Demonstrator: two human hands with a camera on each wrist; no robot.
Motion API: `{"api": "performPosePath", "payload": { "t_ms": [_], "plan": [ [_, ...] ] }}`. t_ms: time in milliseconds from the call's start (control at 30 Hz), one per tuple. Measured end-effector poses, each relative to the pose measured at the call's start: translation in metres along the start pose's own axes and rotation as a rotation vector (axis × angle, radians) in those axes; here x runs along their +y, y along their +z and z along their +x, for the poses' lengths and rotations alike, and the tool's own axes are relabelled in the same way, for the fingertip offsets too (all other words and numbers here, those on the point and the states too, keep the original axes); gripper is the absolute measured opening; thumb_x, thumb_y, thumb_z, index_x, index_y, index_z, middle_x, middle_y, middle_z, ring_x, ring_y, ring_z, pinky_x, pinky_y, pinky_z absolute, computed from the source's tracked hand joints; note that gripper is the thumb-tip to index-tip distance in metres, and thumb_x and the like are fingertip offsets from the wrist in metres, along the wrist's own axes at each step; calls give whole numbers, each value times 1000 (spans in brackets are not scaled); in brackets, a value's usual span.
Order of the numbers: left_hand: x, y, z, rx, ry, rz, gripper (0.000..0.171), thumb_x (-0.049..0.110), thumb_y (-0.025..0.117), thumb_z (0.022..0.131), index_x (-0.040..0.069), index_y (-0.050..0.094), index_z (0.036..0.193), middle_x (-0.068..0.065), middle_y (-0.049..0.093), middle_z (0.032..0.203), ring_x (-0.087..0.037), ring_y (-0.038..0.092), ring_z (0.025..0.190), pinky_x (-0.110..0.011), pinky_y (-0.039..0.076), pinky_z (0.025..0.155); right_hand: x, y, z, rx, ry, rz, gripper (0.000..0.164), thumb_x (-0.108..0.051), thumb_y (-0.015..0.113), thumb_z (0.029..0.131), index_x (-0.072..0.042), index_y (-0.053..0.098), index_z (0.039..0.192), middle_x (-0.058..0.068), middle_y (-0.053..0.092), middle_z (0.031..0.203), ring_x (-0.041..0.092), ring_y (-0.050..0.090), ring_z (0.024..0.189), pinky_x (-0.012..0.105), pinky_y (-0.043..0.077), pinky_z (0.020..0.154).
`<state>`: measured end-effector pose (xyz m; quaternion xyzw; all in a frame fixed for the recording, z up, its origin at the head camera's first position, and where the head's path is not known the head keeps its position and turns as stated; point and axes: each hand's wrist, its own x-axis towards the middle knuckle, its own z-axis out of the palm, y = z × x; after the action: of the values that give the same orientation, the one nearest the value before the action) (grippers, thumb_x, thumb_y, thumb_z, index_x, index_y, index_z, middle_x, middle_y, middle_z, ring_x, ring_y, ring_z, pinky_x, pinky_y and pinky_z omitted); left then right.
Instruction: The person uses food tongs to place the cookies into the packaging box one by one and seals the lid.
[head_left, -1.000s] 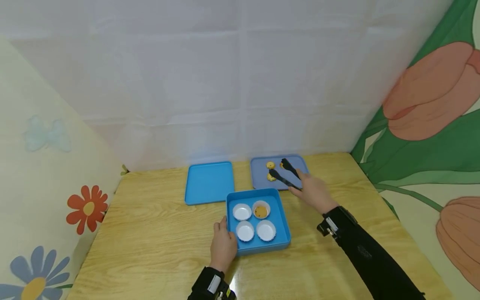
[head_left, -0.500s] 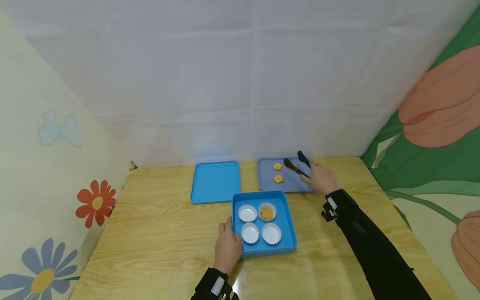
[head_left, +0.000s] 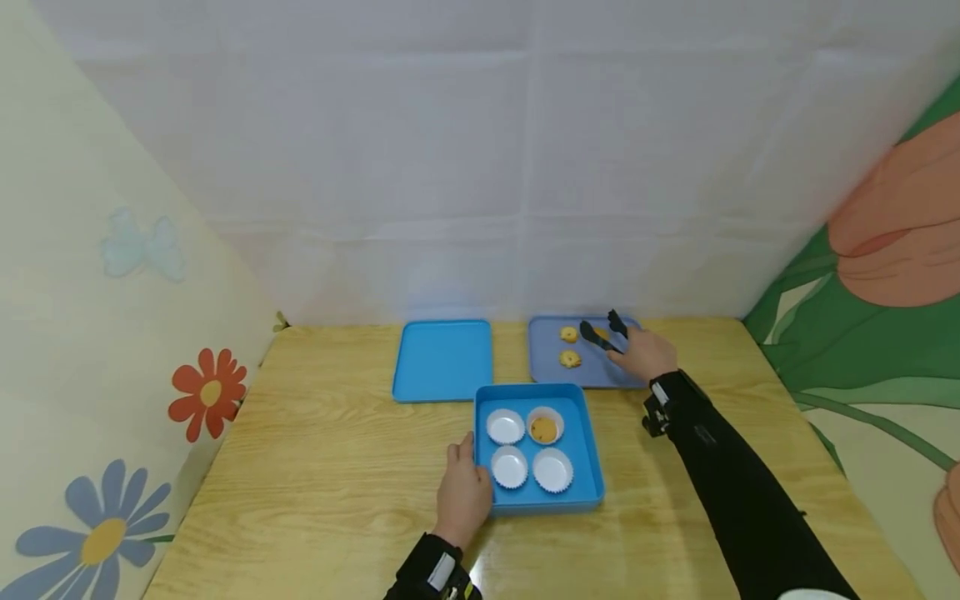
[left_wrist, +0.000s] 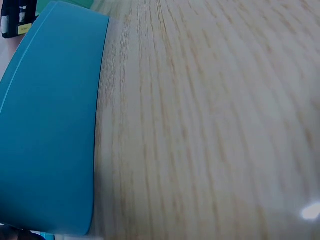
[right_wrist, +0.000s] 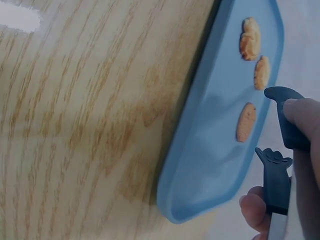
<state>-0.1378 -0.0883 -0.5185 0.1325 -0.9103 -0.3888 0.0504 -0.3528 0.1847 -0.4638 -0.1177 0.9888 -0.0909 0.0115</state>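
Note:
A square blue box [head_left: 585,433] holds several white ruffled baking cups; the far right cup [head_left: 545,413] has a chip-dotted cookie [head_left: 543,429] in it. My left hand [head_left: 462,500] rests against the box's left wall, its thumb beside the rim. In the left wrist view the box wall [left_wrist: 50,115] shows, and the fingers are mostly hidden. My right hand [head_left: 647,353] grips black tongs [right_wrist: 277,180] over the bluish-purple tray [head_left: 546,375]. The tong tips stand apart, close over an oval cookie [right_wrist: 246,122]. Two flower-shaped cookies [head_left: 570,358] lie to its left.
A flat blue tray or lid [head_left: 442,362] lies at the back, left of the cookie tray and behind the box. The wooden table [head_left: 337,467] ends at a white cloth backdrop [head_left: 375,167], with painted panels at both sides.
The right hand has drawn back rightward, bringing the tongs from near the flower-shaped cookies to the right-hand cookie. The left hand stays by the box. The head view has shifted.

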Motion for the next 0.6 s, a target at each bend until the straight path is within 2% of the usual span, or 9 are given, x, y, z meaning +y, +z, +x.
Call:
{"api": "performPosePath", "payload": {
  "t_ms": [267, 600],
  "plan": [
    [0, 1, 1, 1, 10, 17, 47, 3, 47, 87, -4, 40, 133, -16, 46, 104, -16, 48, 64, -24, 38, 46, 4, 5, 5, -31, 37, -14, 53, -43, 63, 81, 6, 58, 99, 11, 52, 60, 23, 50, 51, 34, 37, 45],
    [1, 1, 2, -22, -30, 27, 48, 5, 46, 87, -3, 39, 134, -15, 45, 105, -15, 48, 64, -25, 40, 47, 4, 10, 13, -71, 67, -7, 46, -42, 62, 82, 3, 60, 89, 9, 52, 60, 22, 50, 52, 33, 36, 44]
  ]
}}
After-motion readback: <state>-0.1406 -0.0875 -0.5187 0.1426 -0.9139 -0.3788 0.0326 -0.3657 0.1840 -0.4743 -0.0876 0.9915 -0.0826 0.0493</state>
